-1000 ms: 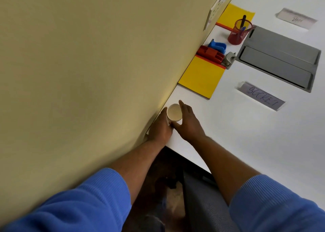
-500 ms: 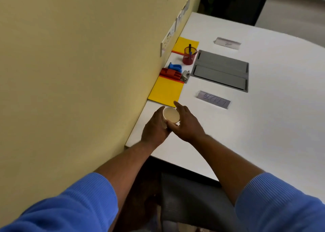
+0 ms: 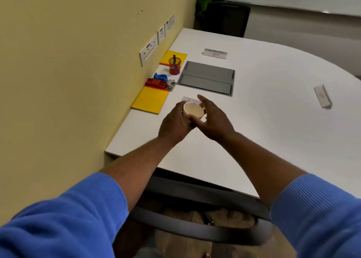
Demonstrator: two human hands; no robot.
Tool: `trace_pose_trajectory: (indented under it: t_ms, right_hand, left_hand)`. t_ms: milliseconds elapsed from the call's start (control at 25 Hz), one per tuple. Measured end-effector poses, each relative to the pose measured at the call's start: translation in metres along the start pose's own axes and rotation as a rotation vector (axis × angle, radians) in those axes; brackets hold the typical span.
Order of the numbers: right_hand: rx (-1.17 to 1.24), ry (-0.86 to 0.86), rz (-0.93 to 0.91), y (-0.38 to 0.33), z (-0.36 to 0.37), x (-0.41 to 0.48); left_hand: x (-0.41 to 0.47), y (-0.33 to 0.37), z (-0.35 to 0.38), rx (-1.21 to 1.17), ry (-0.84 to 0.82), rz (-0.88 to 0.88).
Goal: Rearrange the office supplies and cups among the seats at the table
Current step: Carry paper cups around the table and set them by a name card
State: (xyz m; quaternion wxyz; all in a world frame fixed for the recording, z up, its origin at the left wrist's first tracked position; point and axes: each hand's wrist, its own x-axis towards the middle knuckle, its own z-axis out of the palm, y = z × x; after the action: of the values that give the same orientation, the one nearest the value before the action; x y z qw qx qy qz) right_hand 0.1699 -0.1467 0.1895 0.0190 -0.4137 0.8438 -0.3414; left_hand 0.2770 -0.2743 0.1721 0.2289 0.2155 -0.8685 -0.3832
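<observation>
A small white paper cup (image 3: 193, 110) is held upright above the white table (image 3: 263, 130), near the table's left end. My left hand (image 3: 173, 123) grips its left side. My right hand (image 3: 214, 121) cups it from the right, thumb across the near side and fingers reaching behind it. Along the wall lie a yellow folder (image 3: 150, 100), a red organiser (image 3: 156, 82), a blue item (image 3: 161, 76), a red pen holder (image 3: 174, 67) with pens and a second yellow folder (image 3: 176, 55).
A grey socket hatch (image 3: 207, 77) is set into the table beyond my hands. Name cards lie at the far side (image 3: 214, 53) and at the right (image 3: 322, 95); another is partly hidden behind the cup. The yellow wall (image 3: 58, 81) runs close on the left. A chair (image 3: 195, 228) stands below me.
Both hands have lifted the cup from the table's corner by the wall and carried it right and forward. The view has tilted up, showing more of the table.
</observation>
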Motion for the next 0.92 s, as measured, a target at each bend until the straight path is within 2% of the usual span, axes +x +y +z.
trace_pose_trajectory:
  t_ms: [280, 600, 760, 920]
  right_hand:
    - [0.01, 0.038, 0.04, 0.041, -0.081, -0.044]
    - [0.045, 0.103, 0.104, 0.087, -0.093, -0.051]
    - [0.09, 0.05, 0.096, 0.118, -0.084, -0.03]
    - [0.178, -0.059, 0.011, 0.174, -0.079, 0.015]
  left_hand:
    - [-0.018, 0.075, 0.056, -0.024, -0.038, 0.037]
    - [-0.005, 0.082, 0.093, -0.04, -0.115, 0.084]
    - [0.009, 0.076, 0.114, -0.008, -0.101, 0.05]
    - [0.044, 0.073, 0.153, 0.07, -0.049, -0.01]
